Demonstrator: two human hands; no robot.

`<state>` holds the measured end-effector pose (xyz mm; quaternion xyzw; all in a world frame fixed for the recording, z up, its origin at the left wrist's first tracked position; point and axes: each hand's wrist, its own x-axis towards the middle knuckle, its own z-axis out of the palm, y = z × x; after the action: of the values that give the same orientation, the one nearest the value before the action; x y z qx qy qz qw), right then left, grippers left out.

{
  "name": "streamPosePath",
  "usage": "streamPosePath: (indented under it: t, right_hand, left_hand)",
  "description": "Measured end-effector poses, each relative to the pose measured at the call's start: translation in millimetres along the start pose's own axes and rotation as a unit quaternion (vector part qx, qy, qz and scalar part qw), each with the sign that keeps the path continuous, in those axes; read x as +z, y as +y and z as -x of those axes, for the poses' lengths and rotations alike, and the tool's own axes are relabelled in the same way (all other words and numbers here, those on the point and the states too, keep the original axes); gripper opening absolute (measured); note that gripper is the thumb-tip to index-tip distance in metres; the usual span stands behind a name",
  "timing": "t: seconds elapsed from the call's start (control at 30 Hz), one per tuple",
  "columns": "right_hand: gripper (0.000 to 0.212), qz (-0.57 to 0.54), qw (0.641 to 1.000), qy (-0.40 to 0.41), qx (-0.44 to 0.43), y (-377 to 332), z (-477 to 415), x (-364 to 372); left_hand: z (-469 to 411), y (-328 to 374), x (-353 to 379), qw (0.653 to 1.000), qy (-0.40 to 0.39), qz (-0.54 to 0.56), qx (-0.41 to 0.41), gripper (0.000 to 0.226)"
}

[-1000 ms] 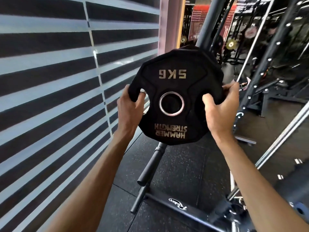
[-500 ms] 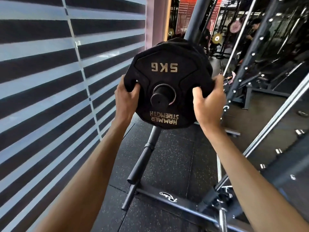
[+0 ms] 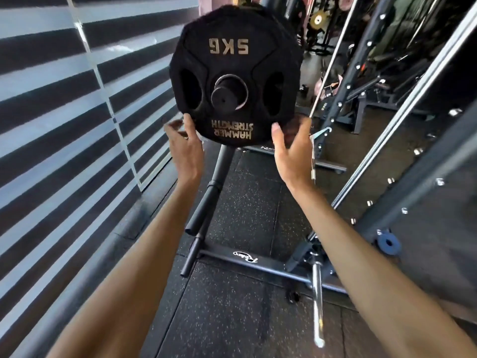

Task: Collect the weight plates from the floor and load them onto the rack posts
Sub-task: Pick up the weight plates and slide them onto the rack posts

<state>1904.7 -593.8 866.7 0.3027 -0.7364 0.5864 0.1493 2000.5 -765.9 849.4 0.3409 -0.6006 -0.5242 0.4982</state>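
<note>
Left hand (image 3: 184, 148): held open below the plate's lower left edge, fingertips at its rim, nothing gripped.
Weight plate (image 3: 236, 73): seated on the rack post (image 3: 224, 99), which passes through its centre hole.
Right hand (image 3: 291, 148): held open below the plate's lower right edge, nothing gripped.

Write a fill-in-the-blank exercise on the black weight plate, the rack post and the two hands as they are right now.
1. The gold marking near the top of the black rubber weight plate reads, upside down, ____.
2. The round black rack post passes through the plate's ____ hole.
3. The left hand and right hand are both ____, fingers spread just below the plate.
4. The brand name on the plate's lower part reads Hammer ____.

Missing words: 5KG; centre; open; Strength
</note>
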Motion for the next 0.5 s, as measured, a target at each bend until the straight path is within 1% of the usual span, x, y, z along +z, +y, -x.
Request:
streamPosePath:
  t: [0.03, 0.1, 0.17, 0.2, 0.27, 0.37, 0.5]
  right_hand:
    - [0.033, 0.012, 1.0, -0.011, 0.018, 13, 13, -4]
    - [0.03, 0.043, 0.996, -0.039, 0.066, 43, 41, -15]
    - [0.029, 0.073, 0.988, -0.073, 0.112, 74, 70, -32]
    - [0.028, 0.092, 0.982, -0.088, 0.136, 91, 85, -43]
    - [0.024, 0.124, 0.967, -0.117, 0.191, 119, 114, -72]
    - [0.02, 0.167, 0.933, -0.147, 0.282, 161, 158, -124]
    - [0.016, 0.188, 0.896, -0.144, 0.377, 209, 205, -215]
  left_hand:
    - [14, -13, 0, 0.999, -0.002, -0.02, -0.028, 0.028]
    - [47, -49, 1, 0.994, -0.032, -0.057, -0.087, 0.018]
    - [86, -83, 5, 0.982, -0.084, -0.107, -0.129, 0.015]
    - [106, -99, 9, 0.972, -0.116, -0.141, -0.145, 0.017]
    - [151, -125, 21, 0.944, -0.189, -0.204, -0.179, 0.022]
    - [220, -152, 48, 0.897, -0.296, -0.235, -0.231, 0.023]
    - [307, -160, 105, 0.842, -0.391, -0.282, -0.243, 0.02]
